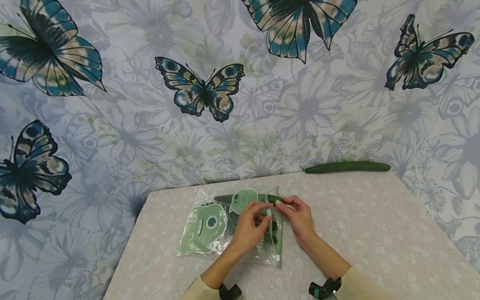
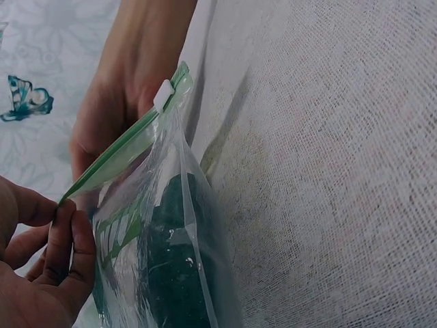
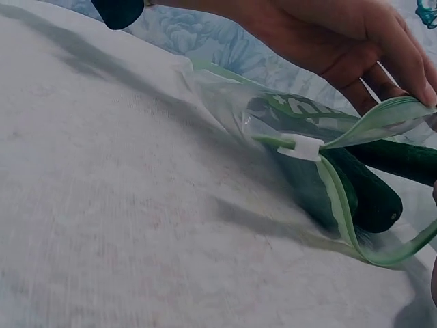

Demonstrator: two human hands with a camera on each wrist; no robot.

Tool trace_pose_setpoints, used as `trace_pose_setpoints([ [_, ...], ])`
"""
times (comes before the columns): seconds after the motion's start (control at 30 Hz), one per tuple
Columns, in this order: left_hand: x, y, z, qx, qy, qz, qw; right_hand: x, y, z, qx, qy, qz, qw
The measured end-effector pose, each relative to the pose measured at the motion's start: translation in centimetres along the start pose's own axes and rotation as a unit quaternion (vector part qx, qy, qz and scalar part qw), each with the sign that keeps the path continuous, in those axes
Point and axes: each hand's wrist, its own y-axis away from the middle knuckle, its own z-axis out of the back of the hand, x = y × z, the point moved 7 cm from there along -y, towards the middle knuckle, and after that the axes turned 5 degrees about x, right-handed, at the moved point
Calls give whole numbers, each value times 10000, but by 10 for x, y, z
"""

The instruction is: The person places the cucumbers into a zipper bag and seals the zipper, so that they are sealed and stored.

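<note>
A clear zip bag (image 1: pixel 204 229) with green monster prints and a green-edged mouth lies on the table. My left hand (image 1: pixel 249 229) pinches the upper edge of its mouth, seen closely in the left wrist view. In the right wrist view the mouth gapes, its white slider (image 3: pixel 302 147) near one end. My right hand (image 1: pixel 299 216) grips the end of a dark green cucumber (image 1: pixel 276 199) whose other part is inside the bag. Other cucumbers (image 3: pixel 379 205) lie in the bag below it. Only a sliver of the right hand shows in the right wrist view.
One long cucumber (image 1: pixel 346 167) lies at the table's back right edge. A pale patterned cloth covers the table (image 1: pixel 356 216). Behind it hangs a cloth backdrop (image 1: pixel 262 137) with flowers and butterflies. Black cameras are strapped to both wrists.
</note>
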Motion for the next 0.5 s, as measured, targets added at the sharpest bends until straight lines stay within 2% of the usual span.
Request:
trace_pose_setpoints([
  [0.13, 0, 0, -1, 19, 16, 15, 10000, -3, -4, -2, 144, 240, -47, 9996],
  [0.23, 1, -1, -1, 46, 49, 16, 10000, -3, -6, 1, 393, 801, -169, 9959],
  [0.3, 2, -1, -1, 38, 71, 34, 10000, -4, -6, 4, 623, 1201, -316, 9903],
  [0.4, 3, -1, -1, 26, 87, 53, 9999, -6, -6, 7, 1065, 1779, -552, 9767],
  [0.5, 3, -1, -2, 29, 87, 32, 10000, -7, -6, 7, 1382, 2230, -550, 9634],
])
